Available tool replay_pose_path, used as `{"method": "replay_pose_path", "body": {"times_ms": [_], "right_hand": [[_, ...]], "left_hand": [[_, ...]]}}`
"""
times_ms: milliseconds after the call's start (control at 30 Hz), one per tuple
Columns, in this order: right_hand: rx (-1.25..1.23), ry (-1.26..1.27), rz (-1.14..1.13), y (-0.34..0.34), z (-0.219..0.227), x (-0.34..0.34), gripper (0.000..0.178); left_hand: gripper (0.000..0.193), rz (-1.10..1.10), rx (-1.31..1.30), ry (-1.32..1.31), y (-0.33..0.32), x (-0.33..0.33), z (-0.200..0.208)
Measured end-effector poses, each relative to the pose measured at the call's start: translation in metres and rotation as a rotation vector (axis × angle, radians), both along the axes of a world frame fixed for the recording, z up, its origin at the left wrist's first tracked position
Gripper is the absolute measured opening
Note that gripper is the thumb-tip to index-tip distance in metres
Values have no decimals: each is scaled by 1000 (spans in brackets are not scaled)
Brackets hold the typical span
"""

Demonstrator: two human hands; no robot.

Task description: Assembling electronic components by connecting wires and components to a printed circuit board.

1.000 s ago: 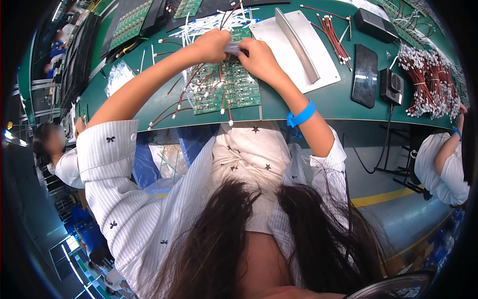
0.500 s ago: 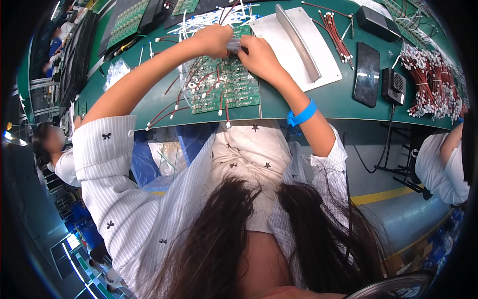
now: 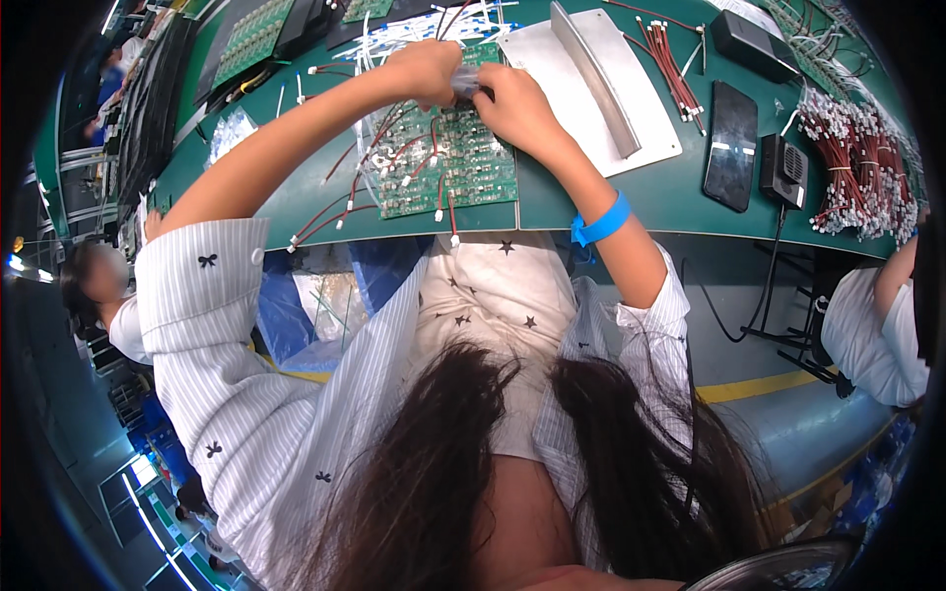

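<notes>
My left hand [image 3: 429,74] is closed above the far part of a green circuit board [image 3: 483,184], its fingers mostly turned from sight. Close on its right, my right hand [image 3: 514,106] has thumb and fingers pinched together. A small greyish, see-through piece [image 3: 464,82] shows between the two hands, and the fingertips of both meet around it; its kind is hard to make out. Red and black wires with white connectors [image 3: 350,202] run from the board's left side and hang over the near table edge. My right wrist wears a blue band [image 3: 603,225].
Right of the board lies a white metal plate [image 3: 645,128] with an upright bar handle [image 3: 597,84]. Beyond it are wire leads [image 3: 673,74], a phone [image 3: 730,148], a small black speaker-like box [image 3: 783,169] and bundled wires [image 3: 862,167]. Another person's arm [image 3: 892,281] is at far right.
Both hands stay together over the board with only a slight shift. The whole view has moved a little; nothing is visibly picked up or let go.
</notes>
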State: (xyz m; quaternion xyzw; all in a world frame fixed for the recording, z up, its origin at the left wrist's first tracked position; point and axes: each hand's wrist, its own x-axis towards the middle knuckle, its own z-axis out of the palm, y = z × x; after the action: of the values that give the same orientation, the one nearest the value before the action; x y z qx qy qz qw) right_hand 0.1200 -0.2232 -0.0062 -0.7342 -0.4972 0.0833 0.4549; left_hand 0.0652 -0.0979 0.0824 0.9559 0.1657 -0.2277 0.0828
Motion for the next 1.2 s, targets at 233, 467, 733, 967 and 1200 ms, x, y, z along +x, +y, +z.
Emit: {"method": "replay_pose_path", "body": {"times_ms": [233,467,733,967,1200], "right_hand": [[6,5,-8,1,-2,0,11],[16,-11,-4,0,0,-1,12],[2,-7,-4,1,0,-2,13],[-1,-4,-14,1,1,-2,12],[-4,0,-24,-1,0,-1,11]], "left_hand": [[20,-4,-7,0,-1,-1,1],[20,-10,-121,-38,6,-6,-2],[23,-27,-134,1,7,-4,2],[24,-26,-109,-42,4,-7,2],[23,-61,-91,-108,4,-8,-4]]}}
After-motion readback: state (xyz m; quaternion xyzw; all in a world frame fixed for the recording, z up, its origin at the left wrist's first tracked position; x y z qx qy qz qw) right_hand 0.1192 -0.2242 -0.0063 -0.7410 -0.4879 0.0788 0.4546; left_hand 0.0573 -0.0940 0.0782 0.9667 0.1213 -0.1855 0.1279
